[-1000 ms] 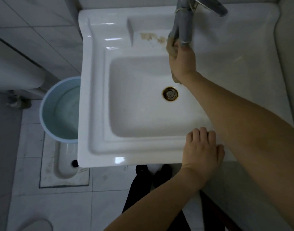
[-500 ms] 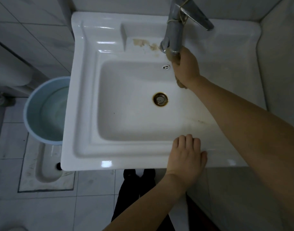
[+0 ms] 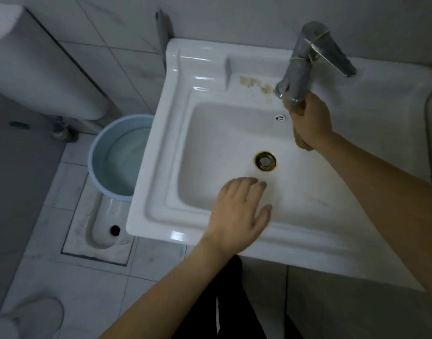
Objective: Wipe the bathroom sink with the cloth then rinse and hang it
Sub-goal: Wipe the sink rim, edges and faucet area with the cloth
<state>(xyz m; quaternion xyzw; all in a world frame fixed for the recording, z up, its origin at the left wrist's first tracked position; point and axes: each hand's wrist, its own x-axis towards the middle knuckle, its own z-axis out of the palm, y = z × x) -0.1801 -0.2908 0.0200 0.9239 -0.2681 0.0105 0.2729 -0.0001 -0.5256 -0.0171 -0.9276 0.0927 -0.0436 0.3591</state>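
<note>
The white sink fills the middle of the head view, with a rust-ringed drain in its basin. My right hand grips a tan cloth right under the spout of the metal faucet; the cloth's ends stick out above and below my fist. My left hand reaches over the front rim into the basin, fingers straight and spread, holding nothing. A brown stain marks the back ledge left of the faucet.
A light blue bucket with water stands on the floor left of the sink. Below it is a squat toilet pan set in the tiled floor. A wall runs along the sink's right side. My dark trousers show under the front rim.
My left hand has left the front rim and moved forward over the basin toward the drain. The camera view has shifted left. My right hand stays at the faucet with the cloth.
</note>
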